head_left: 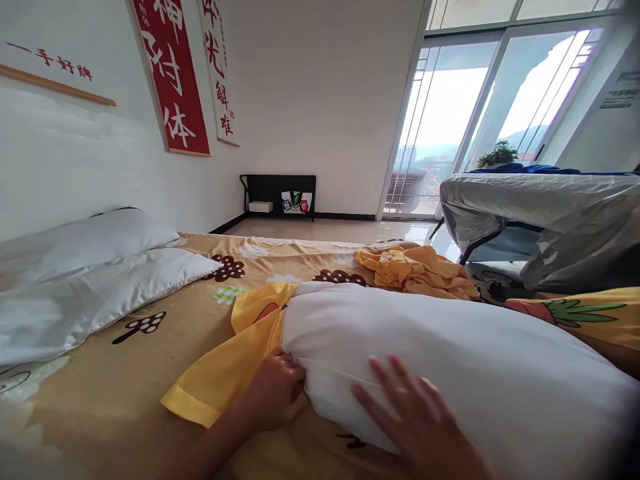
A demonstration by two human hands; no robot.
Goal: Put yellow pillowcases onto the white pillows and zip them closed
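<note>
A plump white pillow (400, 327) lies across the bed in front of me. Its left end sits at the mouth of a yellow pillowcase (225, 367), which spreads flat to the left. My left hand (280, 387) is closed on the pillowcase edge, right beside the pillow's lower left corner; the fingertips are partly hidden. Over the near side of the pillow is my right hand (410, 407), fingers spread and slightly blurred. Whether its palm presses on the fabric I cannot tell.
Two white pillows (110, 287) lie at the left on the tan patterned bed sheet (115, 393). Crumpled orange-yellow cloth (420, 267) lies at the far edge, and yellow printed fabric (595, 317) at the right. Beyond stand a plastic-covered table (540, 197) and a low black shelf (280, 183).
</note>
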